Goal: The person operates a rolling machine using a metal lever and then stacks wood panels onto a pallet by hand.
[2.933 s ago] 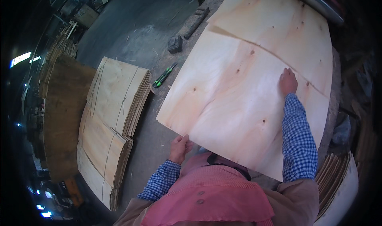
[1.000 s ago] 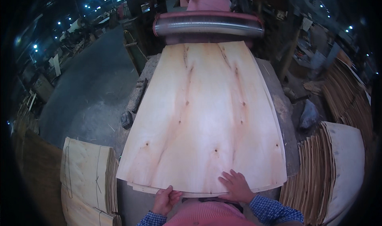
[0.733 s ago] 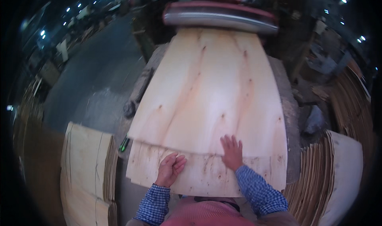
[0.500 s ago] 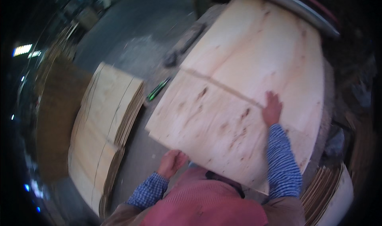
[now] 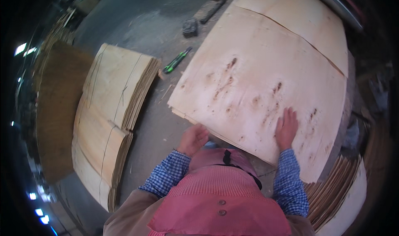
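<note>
I see a wide grey floor (image 5: 137,24) left of the big veneer sheet (image 5: 257,74), which lies on the bench. Left of the sheet stand veneer stacks (image 5: 112,111). My right hand (image 5: 286,128) lies flat and open on the sheet; my left hand (image 5: 193,139) curls at its near edge, grip unclear. A green tool (image 5: 177,60) lies on the floor.

The left hand (image 5: 193,139) sits at the near edge of the top veneer sheet (image 5: 266,86), but whether its fingers grip that edge cannot be told. The sheet covers the table and whatever lies under it. The roller (image 5: 338,5) is cut off by the dark rim at upper right. The stack of veneer (image 5: 341,190) at lower right fades into shadow. The small dark block (image 5: 190,27) on the floor is too blurred to identify.
</note>
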Motion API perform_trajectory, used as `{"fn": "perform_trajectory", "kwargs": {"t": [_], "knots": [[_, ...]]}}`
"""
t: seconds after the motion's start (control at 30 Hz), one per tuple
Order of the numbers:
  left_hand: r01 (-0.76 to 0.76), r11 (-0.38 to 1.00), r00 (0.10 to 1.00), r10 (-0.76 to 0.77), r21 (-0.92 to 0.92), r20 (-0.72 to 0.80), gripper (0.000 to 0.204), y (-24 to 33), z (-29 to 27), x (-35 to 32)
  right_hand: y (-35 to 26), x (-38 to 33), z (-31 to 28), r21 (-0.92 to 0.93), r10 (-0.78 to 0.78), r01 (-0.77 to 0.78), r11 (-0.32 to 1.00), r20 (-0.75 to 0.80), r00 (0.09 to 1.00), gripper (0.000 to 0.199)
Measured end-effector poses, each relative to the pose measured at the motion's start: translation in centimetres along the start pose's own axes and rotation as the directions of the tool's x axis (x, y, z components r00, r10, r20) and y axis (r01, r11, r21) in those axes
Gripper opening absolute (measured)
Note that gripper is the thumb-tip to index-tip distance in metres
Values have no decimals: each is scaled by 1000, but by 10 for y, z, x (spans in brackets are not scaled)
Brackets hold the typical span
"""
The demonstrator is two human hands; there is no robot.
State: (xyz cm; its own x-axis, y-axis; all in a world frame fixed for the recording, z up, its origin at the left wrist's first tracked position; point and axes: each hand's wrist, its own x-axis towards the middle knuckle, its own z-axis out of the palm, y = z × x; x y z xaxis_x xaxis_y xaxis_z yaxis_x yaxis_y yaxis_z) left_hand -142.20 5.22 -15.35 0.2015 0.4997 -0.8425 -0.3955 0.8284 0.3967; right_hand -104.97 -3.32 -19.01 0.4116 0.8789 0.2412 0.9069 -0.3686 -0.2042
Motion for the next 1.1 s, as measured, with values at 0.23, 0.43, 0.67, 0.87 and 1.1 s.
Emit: {"fn": "perform_trajectory", "kwargs": {"t": [0.23,0.43,0.67,0.87,1.1], "knots": [[-11,982,930,-59,188,363,21,32,-7,-20,-60,-127,-62,158,25,-56,986,190,982,66],[-282,900,878,101,333,469,29,60,71,-58,-80,-126,-99,94,-13,-2,996,157,987,69],[-194,913,879,0,358,477,24,41,36,-54,-32,-151,-91,41,57,-60,997,71,996,72],[152,939,869,-276,309,410,40,22,-65,-18,-86,-210,-125,-52,101,-94,994,151,983,67],[11,981,771,-132,194,623,36,67,-21,15,-75,-137,-127,99,-23,14,995,94,995,73]]}}
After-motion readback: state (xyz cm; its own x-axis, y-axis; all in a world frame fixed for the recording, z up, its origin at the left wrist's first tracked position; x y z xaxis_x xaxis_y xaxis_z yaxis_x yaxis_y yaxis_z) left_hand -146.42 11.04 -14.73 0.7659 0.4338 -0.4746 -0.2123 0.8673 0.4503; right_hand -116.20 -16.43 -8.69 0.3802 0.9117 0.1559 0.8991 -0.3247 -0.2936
